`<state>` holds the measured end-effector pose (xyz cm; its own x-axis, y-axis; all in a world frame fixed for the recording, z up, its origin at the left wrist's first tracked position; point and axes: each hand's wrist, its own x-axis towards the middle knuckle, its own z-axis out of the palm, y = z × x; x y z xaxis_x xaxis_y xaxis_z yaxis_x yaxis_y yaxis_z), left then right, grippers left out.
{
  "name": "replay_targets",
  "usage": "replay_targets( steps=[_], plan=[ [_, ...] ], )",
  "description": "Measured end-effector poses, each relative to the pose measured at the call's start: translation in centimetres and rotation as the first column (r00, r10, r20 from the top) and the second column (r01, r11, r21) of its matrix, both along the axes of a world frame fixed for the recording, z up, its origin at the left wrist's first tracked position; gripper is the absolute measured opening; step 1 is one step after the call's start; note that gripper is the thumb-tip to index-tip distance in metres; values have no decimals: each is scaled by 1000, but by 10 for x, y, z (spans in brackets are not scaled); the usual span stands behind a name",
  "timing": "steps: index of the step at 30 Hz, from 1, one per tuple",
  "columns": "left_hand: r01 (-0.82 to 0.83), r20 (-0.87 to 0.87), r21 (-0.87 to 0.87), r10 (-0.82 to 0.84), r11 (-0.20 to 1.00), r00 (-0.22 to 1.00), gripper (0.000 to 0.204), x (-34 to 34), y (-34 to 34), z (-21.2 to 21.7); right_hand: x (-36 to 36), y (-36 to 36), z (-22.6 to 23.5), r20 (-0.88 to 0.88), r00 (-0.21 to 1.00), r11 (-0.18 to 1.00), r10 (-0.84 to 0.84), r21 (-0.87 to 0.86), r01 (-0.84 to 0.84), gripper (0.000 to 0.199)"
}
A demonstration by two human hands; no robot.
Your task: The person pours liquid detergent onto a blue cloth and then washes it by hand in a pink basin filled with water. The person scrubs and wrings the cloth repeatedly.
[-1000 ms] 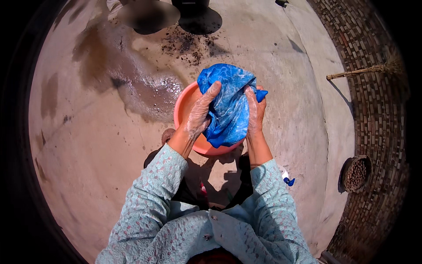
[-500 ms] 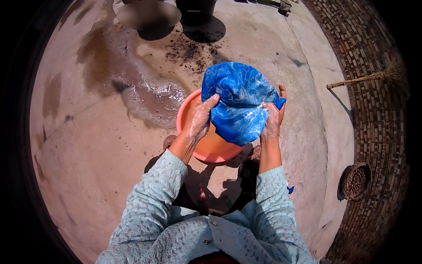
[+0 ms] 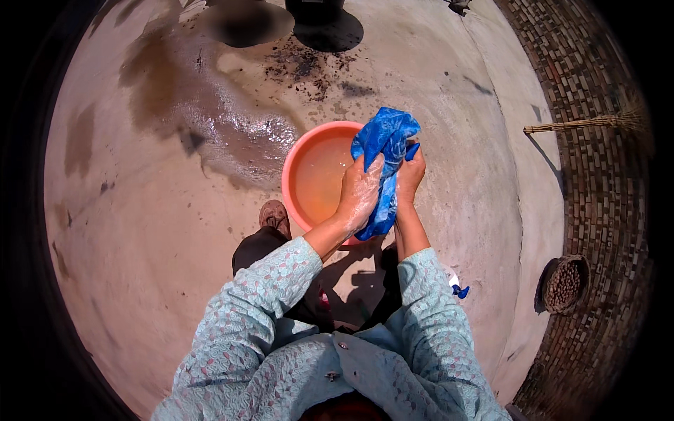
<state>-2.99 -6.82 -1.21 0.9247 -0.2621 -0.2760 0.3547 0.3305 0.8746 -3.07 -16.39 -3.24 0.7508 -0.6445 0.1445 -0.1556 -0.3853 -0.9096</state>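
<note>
A wet blue cloth (image 3: 385,140) with whitish suds on it is bunched between my two hands, over the right side of a pink basin (image 3: 289,184). Lather coats my left hand (image 3: 361,188), which grips the cloth's left side. My right hand (image 3: 411,175) is closed on the opposite side, its fingers partly hidden behind the folds. Cloudy orange-brown water (image 3: 324,179) stands in the basin on the ground in front of my feet.
Wet concrete (image 3: 246,137) glistens left of the basin. Dark containers (image 3: 314,10) stand at the far edge. A straw broom (image 3: 590,124) and a basket of small brown lumps (image 3: 564,284) lie along the brick strip at right. A white bottle with a blue top (image 3: 460,290) is by my right forearm.
The cloth was spread wide between my hands; now it is gathered into a narrow bunch. My hands have come together, uncovering more of the basin and its water.
</note>
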Motion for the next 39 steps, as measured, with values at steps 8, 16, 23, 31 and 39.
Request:
replay_targets(
  steps=[8,16,23,31,39],
  plan=[
    [-7,-318,-324,-102,946,943,34,13,20,-45,-19,46,21,197,960,946,197,-295,-134,24],
    [-61,201,203,20,977,979,32,22,26,-45,-21,62,36,221,964,963,145,-254,-87,20],
    [21,161,416,-96,909,982,32,-8,-1,-19,0,-2,-7,-36,998,963,-48,-269,37,19],
    [133,4,64,-134,989,991,28,16,25,-16,-17,39,0,183,974,961,135,-264,-84,15],
    [335,-2,-97,-337,937,942,32,11,27,44,-4,-28,8,141,983,824,115,540,-174,13]
  ],
)
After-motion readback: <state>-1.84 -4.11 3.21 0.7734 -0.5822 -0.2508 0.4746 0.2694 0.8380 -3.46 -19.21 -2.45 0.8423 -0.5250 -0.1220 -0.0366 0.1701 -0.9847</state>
